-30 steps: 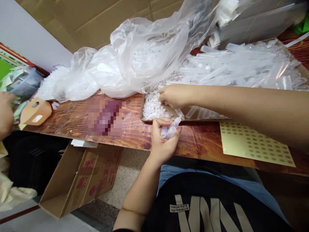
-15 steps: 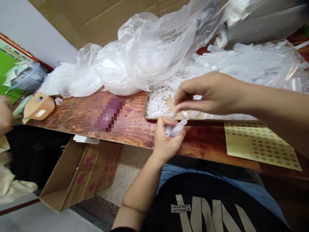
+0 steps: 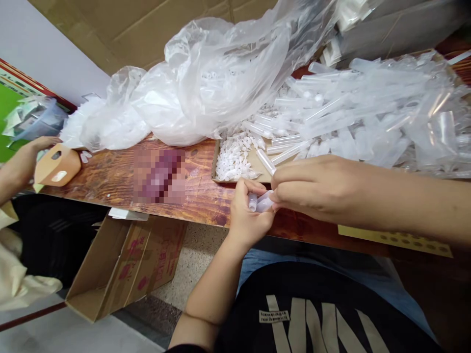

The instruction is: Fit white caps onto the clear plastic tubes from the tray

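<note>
My left hand (image 3: 248,223) is closed around a small translucent plastic dropper bottle (image 3: 264,202), with a second small white tube (image 3: 252,201) beside it under the forefinger. My right hand (image 3: 312,189) pinches the bottle's tip end, and its fingers hide the nozzle. Whether a small cap is also between those fingers, I cannot tell. Just behind them, a clear tube (image 3: 265,161) slants over the shallow cardboard tray (image 3: 214,164). In that tray lie a heap of small white plastic tips (image 3: 235,158) and many loose clear tubes (image 3: 287,142).
Large clear plastic bags (image 3: 206,93) stand at the back. A yellow sticker sheet (image 3: 397,240) lies at the right edge. Leftward are a blurred purple item (image 3: 162,174), an orange holder (image 3: 59,166) and another person's hand (image 3: 44,143). An open cardboard box (image 3: 128,269) stands below.
My right hand has come down from above the tray to the bottle in my left hand, covering its nozzle. The other person's hand has reached behind the orange holder.
</note>
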### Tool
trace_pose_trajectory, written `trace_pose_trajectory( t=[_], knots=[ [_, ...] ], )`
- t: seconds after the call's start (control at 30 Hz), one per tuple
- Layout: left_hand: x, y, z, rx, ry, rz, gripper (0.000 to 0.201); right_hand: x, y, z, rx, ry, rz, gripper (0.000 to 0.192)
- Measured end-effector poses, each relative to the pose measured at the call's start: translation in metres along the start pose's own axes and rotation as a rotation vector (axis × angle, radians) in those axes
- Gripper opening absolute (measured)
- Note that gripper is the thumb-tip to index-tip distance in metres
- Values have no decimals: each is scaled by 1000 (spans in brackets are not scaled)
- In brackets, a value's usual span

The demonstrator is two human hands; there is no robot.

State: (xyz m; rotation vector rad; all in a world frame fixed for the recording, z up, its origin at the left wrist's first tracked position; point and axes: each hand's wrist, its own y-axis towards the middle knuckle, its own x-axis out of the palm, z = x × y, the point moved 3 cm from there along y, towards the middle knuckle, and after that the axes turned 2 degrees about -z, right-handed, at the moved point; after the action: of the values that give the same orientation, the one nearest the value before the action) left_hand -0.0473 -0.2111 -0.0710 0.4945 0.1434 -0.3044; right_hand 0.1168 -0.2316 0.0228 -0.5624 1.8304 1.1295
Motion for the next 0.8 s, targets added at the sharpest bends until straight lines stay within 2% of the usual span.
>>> trace_pose_trajectory(
  t=[0.13, 0.27, 0.37, 0.47, 0.67, 0.8],
  knots=[
    [1, -1, 4, 4, 54, -59, 31, -2, -9, -6, 99, 134, -17, 37],
    [3, -2, 3, -18, 78, -87, 30, -3, -16, 3, 167, 229, -29, 33],
    [5, -1, 1, -46, 70, -103, 31, -5, -15, 12, 136, 137, 3, 26],
    [5, 1, 2, -59, 71, -106, 31, -5, -11, 14, 47, 67, 7, 33],
    [2, 2, 8, -43, 159, -137, 30, 6, -7, 1, 57, 264, -4, 31],
    [3, 0, 9, -40, 153, -139, 30, 1, -5, 3, 76, 302, -74, 33]
  ],
)
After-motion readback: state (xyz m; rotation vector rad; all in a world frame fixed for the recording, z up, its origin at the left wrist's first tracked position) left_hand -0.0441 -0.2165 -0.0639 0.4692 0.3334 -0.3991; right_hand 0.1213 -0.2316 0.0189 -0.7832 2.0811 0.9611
